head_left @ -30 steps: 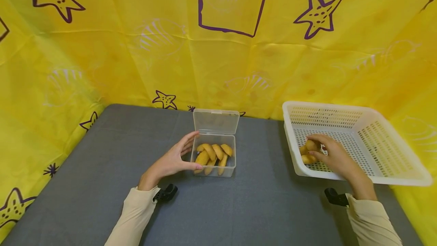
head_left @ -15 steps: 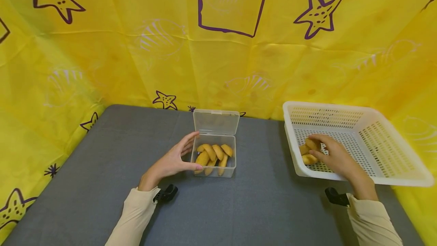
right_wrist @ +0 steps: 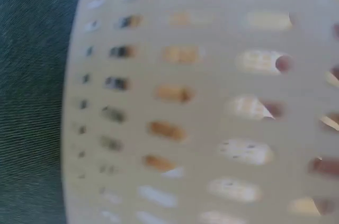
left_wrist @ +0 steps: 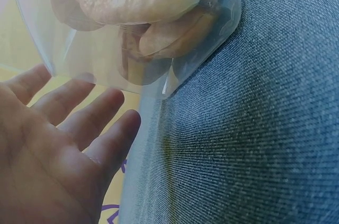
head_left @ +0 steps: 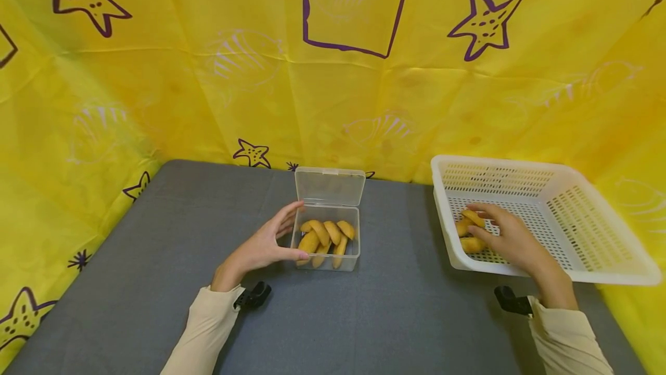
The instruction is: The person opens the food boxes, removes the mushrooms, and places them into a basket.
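A clear plastic box with its hinged lid raised holds several golden-brown crescent-shaped cookies. My left hand grips its left side, thumb on the front rim and fingers toward the hinge. In the left wrist view, the fingertips reach the box wall. Inside the white basket, my right hand pinches a cookie between thumb and forefinger. Other cookies lie under and beside that hand. In the right wrist view, the blurred basket wall hides most of the hand.
The slatted basket stands at the right of the grey cloth-covered table, near the yellow patterned curtain. The raised lid stands along the box's far side. Grey tabletop separates box and basket.
The cookie at my right fingertips has tilted and shifted slightly toward the basket's left wall, and the fingers have closed about it. My left hand and the box have stayed in place.
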`<control>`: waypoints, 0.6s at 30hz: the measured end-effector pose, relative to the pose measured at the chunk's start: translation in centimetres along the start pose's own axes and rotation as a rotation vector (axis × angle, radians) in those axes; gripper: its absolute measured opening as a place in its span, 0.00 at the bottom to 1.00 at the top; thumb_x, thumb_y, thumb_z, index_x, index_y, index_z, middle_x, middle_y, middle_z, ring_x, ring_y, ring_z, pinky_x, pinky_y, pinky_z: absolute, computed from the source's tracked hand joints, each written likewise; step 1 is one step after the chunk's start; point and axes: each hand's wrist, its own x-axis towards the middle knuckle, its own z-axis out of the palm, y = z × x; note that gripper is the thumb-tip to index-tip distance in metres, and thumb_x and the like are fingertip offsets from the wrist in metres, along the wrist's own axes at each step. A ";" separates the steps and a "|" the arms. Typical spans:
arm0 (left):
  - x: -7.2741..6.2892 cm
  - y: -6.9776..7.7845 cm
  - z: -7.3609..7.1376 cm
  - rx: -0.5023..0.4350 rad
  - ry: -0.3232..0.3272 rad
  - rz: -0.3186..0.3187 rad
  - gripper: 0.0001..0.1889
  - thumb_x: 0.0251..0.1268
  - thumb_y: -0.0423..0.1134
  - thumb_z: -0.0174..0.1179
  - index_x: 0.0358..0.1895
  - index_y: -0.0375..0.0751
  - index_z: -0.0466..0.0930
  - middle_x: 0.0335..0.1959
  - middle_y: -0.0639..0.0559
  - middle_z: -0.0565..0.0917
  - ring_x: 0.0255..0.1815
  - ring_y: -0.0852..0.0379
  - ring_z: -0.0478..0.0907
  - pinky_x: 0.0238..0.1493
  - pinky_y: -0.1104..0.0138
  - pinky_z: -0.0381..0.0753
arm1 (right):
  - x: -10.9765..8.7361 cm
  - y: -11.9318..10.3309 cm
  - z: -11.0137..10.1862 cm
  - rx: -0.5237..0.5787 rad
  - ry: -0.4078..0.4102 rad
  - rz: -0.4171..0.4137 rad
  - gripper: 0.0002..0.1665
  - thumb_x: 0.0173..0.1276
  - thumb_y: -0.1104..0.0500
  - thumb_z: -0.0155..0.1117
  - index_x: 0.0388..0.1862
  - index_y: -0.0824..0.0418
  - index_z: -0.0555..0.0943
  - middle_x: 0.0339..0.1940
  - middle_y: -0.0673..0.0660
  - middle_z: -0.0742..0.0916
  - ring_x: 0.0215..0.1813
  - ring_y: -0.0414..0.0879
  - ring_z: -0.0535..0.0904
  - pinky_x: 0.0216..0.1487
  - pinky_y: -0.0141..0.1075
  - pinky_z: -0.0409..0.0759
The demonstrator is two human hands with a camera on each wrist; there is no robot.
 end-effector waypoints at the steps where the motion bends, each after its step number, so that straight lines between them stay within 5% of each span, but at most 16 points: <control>1: 0.0 0.0 0.0 -0.003 0.000 0.003 0.53 0.57 0.42 0.74 0.80 0.54 0.46 0.81 0.45 0.53 0.80 0.40 0.53 0.77 0.42 0.56 | 0.0 -0.3 0.0 -0.007 0.008 -0.010 0.28 0.69 0.61 0.66 0.65 0.68 0.74 0.60 0.69 0.82 0.56 0.67 0.78 0.54 0.63 0.74; 8: 0.0 0.1 0.0 -0.005 0.000 0.005 0.53 0.56 0.43 0.74 0.80 0.54 0.46 0.81 0.46 0.54 0.80 0.41 0.53 0.77 0.43 0.57 | 0.0 -3.1 -0.5 -0.027 0.058 -0.058 0.27 0.69 0.60 0.67 0.65 0.64 0.75 0.58 0.65 0.83 0.56 0.62 0.78 0.53 0.58 0.74; 18: -0.1 0.2 0.0 -0.004 0.001 -0.006 0.53 0.56 0.43 0.74 0.80 0.54 0.46 0.81 0.46 0.53 0.80 0.40 0.53 0.78 0.43 0.56 | 0.7 -7.2 -0.1 -0.041 0.133 -0.168 0.27 0.65 0.61 0.70 0.63 0.59 0.78 0.55 0.56 0.86 0.49 0.50 0.83 0.47 0.20 0.74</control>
